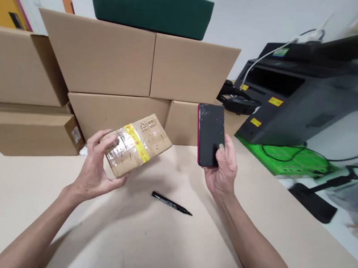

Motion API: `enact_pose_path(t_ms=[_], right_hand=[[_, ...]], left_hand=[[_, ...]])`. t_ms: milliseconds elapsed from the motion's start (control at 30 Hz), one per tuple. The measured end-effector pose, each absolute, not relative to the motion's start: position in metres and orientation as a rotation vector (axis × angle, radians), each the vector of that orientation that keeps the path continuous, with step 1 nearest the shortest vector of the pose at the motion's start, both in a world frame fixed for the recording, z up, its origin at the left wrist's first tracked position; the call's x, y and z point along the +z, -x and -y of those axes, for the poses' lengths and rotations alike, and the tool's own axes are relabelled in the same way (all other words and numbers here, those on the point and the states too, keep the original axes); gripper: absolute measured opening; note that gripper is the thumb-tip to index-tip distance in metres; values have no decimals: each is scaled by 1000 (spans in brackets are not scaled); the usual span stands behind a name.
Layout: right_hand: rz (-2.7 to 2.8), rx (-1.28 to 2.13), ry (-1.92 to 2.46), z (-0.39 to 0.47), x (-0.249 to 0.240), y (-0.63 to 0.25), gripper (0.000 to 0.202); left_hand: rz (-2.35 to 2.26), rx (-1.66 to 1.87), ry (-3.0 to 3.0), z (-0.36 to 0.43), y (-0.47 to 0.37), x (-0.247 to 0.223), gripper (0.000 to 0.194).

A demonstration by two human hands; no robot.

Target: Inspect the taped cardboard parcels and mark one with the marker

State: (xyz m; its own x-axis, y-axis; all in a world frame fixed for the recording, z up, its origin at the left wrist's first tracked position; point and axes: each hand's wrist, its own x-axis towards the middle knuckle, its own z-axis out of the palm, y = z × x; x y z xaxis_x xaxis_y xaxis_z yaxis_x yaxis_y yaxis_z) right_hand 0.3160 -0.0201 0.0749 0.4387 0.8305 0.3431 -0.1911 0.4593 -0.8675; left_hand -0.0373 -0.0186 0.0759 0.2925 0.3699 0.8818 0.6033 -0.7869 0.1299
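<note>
Now your left hand [95,170] closed round small taped parcel [136,144], raised above worktop [155,239]. Right hand [224,168] wrapped round dark phone [210,134], thumb on screen. Parcel looks light, stiff; glossy tape likely slippery, so grip bare cardboard edges. Yellow tape strip, printed handling symbols; text unreadable. Black marker [171,203] lies below.

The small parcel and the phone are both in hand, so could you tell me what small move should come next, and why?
Probably tilt the phone in the right hand toward the parcel in the left hand: its screen faces the person, away from the parcel's taped top.
</note>
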Motion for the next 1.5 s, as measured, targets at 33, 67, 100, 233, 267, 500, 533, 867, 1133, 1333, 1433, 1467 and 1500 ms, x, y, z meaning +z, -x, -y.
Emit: enact_pose_path(t_ms=[33, 67, 100, 233, 267, 500, 533, 867, 1133, 1333, 1433, 1467, 1500], right_hand=[[882, 743, 826, 20, 81, -311, 73], [878, 743, 798, 19, 87, -306, 71], [877, 743, 777, 18, 92, -302, 68], [906, 680, 743, 8, 105, -292, 62], [936, 627, 746, 6, 107, -290, 64], [1061, 544, 770, -2, 107, -276, 74], [1037, 558, 771, -2, 105, -274, 73], [1117, 448, 795, 13, 103, -272, 64], [1207, 531, 791, 28, 99, -261, 58], [1224, 721, 765, 39, 95, -261, 53], [1274, 799, 751, 42, 92, -260, 53], [1282, 828, 740, 43, 91, -259, 53], [1280, 860, 727, 44, 90, -257, 53]], left_hand=[[896, -1505, 2323, 19, 37, 76, 109], [897, -1513, 2314, 18, 37, 77, 110], [900, -1519, 2308, 18, 37, 77, 111], [917, -1504, 2300, 17, 39, 76, 113], [923, -1502, 2299, 16, 40, 76, 113], [956, -1503, 2293, 16, 44, 73, 114], [957, -1500, 2300, 16, 44, 73, 114], [962, -1493, 2308, 16, 45, 72, 111], [983, -1500, 2287, 15, 45, 72, 110], [936, -1428, 2313, 17, 42, 74, 113], [961, -1421, 2317, 18, 42, 73, 111], [966, -1423, 2316, 18, 42, 73, 111], [968, -1425, 2315, 18, 42, 72, 111]])
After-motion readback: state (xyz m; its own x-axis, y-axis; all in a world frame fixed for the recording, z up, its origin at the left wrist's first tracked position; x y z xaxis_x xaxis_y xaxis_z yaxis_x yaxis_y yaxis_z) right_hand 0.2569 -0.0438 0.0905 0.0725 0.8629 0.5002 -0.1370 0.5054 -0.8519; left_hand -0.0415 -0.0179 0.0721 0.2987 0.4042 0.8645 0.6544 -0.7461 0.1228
